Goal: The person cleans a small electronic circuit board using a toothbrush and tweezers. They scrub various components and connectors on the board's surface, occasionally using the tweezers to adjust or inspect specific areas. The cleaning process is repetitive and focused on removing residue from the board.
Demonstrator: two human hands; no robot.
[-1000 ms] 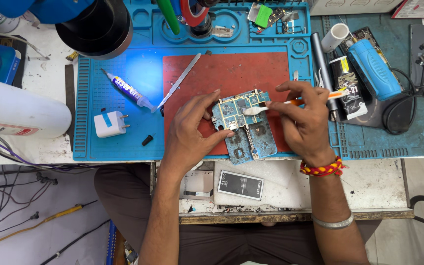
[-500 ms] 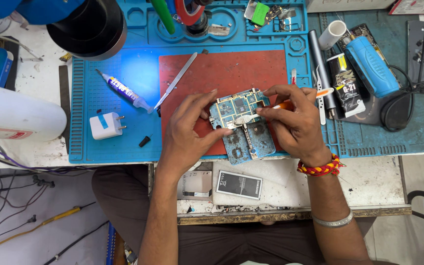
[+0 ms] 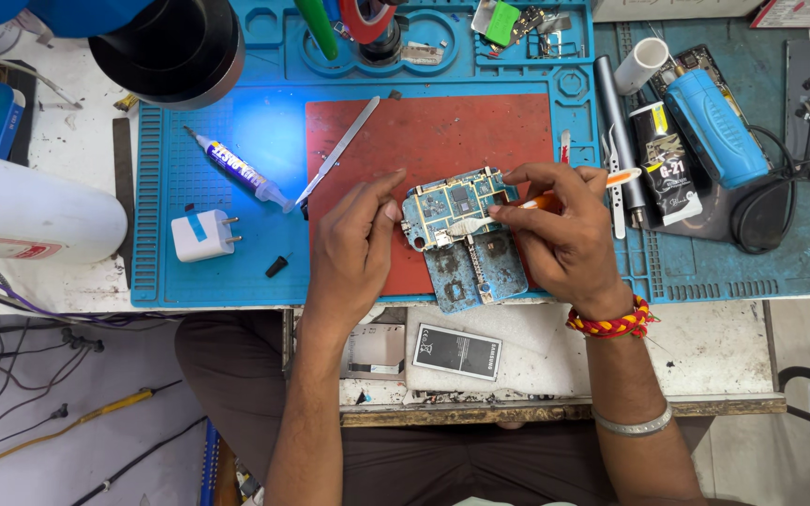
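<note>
The right hand (image 3: 569,239) covers the middle of the orange-handled brush (image 3: 555,199) and one edge of the circuit board (image 3: 457,208). The black lamp shade (image 3: 175,47) and red tape roll (image 3: 372,14) are cut off by the top edge. The parts on the board are too small to tell apart.

1. A glue syringe (image 3: 236,171) lies on the blue mat (image 3: 189,281).
2. A white plug adapter (image 3: 202,234) sits nearby.
3. Metal tweezers (image 3: 339,150) cross the red pad (image 3: 442,131).
4. A flat battery (image 3: 457,351) rests on the desk (image 3: 705,347).
</note>
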